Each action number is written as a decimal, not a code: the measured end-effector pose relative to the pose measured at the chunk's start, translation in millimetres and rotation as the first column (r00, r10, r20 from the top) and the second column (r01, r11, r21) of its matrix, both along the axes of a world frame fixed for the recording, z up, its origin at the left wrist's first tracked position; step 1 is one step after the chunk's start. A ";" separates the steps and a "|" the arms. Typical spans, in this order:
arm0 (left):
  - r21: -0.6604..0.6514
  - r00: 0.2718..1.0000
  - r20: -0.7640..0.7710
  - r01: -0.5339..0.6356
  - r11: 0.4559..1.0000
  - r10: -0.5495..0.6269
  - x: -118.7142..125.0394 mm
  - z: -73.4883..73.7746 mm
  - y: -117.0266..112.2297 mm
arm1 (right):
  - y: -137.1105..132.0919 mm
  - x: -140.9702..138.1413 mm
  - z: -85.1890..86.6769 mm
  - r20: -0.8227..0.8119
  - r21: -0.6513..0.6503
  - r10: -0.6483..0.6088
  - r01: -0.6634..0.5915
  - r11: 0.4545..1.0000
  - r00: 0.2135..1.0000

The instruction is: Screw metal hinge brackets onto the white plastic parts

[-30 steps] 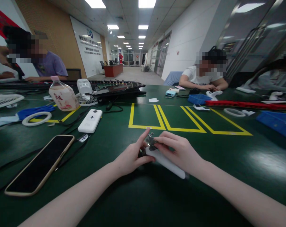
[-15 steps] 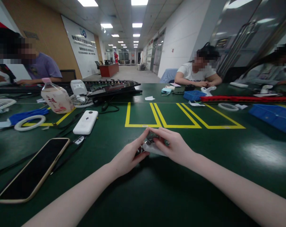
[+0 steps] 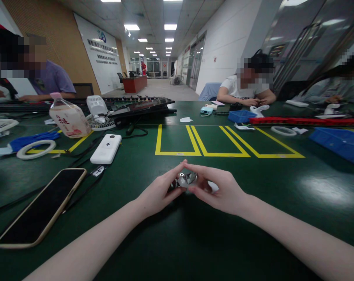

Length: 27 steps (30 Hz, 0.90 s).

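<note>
Two bare hands are held together around one metal-and-white part, located just off view centre at 5 o'clock. Clock below is centred on that part. Left hand is set at 9 o'clock, right hand at 3. Both grips are narrow: part is held between thumbs and fingers, index tips brought together at 12, thumbs placed near 6. Share of the load per hand can't be told. More white surface is seen between the right-hand fingers; whether it belongs to the same piece can't be told, view is blocked.

Green table is used as the work surface. Yellow tape outlines are laid from 12 to 2. Phone is laid screen up between 8 and 9; white device marked "4" is seen near 10, pink-capped bottle tilted beyond it. Large blue bin is parked between 2 and 3, small blue bin between 1 and 2.
</note>
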<state>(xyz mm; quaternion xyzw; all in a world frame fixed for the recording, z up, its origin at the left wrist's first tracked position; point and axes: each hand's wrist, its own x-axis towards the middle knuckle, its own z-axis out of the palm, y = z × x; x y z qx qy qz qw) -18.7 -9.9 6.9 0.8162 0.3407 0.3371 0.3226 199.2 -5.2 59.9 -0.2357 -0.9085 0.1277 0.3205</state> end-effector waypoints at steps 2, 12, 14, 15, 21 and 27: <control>-0.017 1.000 0.000 0.003 1.000 -0.003 0.4 1.2 -0.9 | 0.9 2.2 6.8 0.002 0.185 -0.005 0.004 0.983 1.000; -0.010 0.999 -0.035 -0.016 1.000 0.016 0.8 7.9 -2.8 | 25.3 18.3 11.9 0.140 0.187 -0.033 0.007 0.982 0.990; -0.005 0.999 -0.034 -0.020 1.000 0.020 2.7 8.9 -3.1 | 22.6 14.6 6.6 0.109 0.150 -0.045 0.028 0.988 0.993; -0.014 0.999 -0.025 -0.034 0.999 0.034 4.2 9.4 -4.0 | 20.3 12.4 4.6 0.089 0.129 -0.062 0.050 0.990 0.994; -0.234 0.982 0.086 -0.147 0.961 0.171 13.6 17.4 -19.0 | 8.5 3.0 2.8 0.055 0.078 -0.141 0.137 0.988 0.988; -0.484 0.960 0.171 -0.113 0.868 0.220 17.0 25.7 -30.4 | -3.5 -1.3 -3.9 0.080 0.238 0.021 -0.040 0.970 0.997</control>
